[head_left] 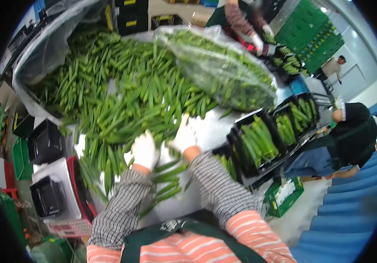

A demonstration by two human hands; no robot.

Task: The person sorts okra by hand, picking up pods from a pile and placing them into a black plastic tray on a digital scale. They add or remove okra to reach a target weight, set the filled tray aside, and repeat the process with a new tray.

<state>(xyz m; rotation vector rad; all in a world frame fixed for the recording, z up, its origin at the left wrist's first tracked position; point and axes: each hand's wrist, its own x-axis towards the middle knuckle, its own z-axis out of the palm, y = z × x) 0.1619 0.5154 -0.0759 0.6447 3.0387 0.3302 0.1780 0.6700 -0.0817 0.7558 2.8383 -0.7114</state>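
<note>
A large heap of green okra (127, 94) covers the metal table in front of me. My left hand (145, 151), in a white glove, rests at the near edge of the heap with its fingers stretched over the pods. To its right is my right hand (185, 136), also white-gloved, fingers apart and pointing at the okra, thumb held out to the left. Neither hand visibly grips a pod. Several loose okra pods (168, 177) lie on the table between my forearms. Close to my right forearm stands a black tray (258, 144) packed with okra in a row.
A clear plastic bag (223, 70) of okra lies at the back right. Black trays (46, 140) stand on the left, one on a scale-like platform (67, 186). Several okra trays (300, 114) line the right edge. Co-workers (335, 144) stand right and beyond. Green crates (307, 35) are stacked behind.
</note>
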